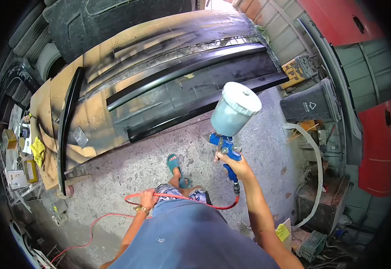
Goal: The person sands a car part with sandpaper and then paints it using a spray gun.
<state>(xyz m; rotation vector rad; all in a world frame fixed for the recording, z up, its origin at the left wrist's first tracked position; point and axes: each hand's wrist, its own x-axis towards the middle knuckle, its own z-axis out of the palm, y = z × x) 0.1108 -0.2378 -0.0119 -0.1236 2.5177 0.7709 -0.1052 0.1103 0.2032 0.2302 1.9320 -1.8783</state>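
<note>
Near 3 black panels point(177, 70), the right hand point(238, 166) grips 1 spray gun point(226, 145) and the left hand point(148, 198) clasps 1 hose point(222, 207).

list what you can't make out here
All in the head view:
Contents of the cup: hidden by its lid and cloudy wall.
Part of the spray gun's handle: covered by the right hand.
Far end of the red hose: cut off, lower left.
Print on the boxes: too small.
</note>
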